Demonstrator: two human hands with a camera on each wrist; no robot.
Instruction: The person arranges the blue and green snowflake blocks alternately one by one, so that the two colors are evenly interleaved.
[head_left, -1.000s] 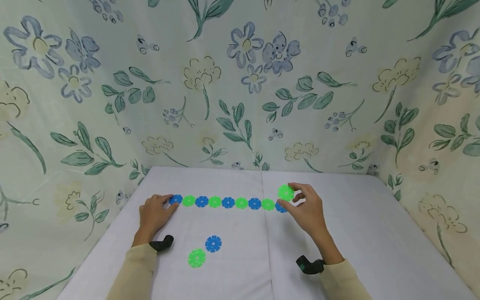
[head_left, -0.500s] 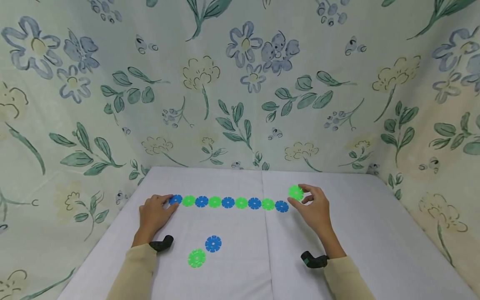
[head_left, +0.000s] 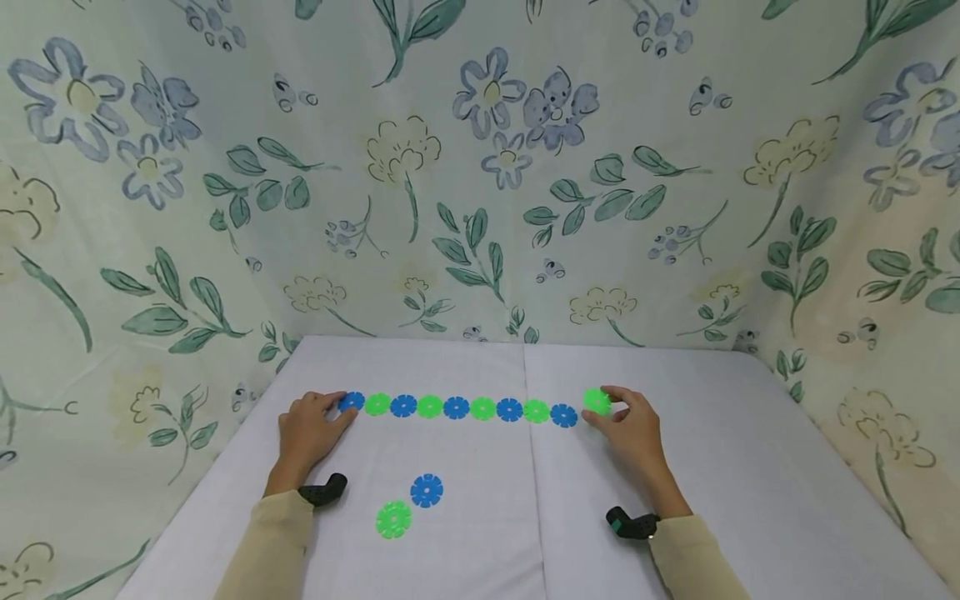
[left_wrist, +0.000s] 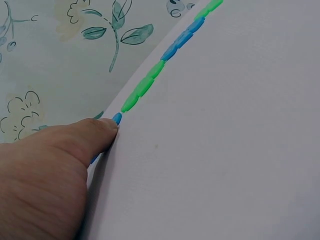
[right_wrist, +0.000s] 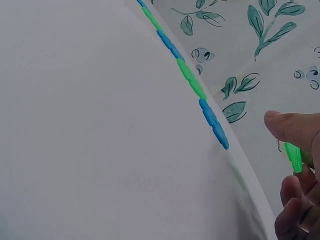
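Observation:
A row of notched plastic discs, blue and green by turns, runs across the white cloth. My left hand (head_left: pixel 309 429) pinches the blue disc (head_left: pixel 352 402) at the row's left end between thumb and finger; the left wrist view shows the thumb against that disc's edge. At the right end lies a blue disc (head_left: pixel 564 416). Just beyond it my right hand (head_left: pixel 633 429) pinches a green disc (head_left: pixel 597 402) by its right edge. In the right wrist view this green disc (right_wrist: pixel 294 157) stands apart from the row, above the cloth, partly hidden by the fingers.
Nearer to me, a loose blue disc (head_left: pixel 427 491) and a loose green disc (head_left: pixel 393 519) lie on the white cloth (head_left: pixel 480 542). Behind the table hangs a floral curtain (head_left: pixel 480 183). Each wrist carries a black camera.
My right hand has moved right with the green disc, off the row's end blue disc, then lowered it towards the cloth. My left hand has stayed in place.

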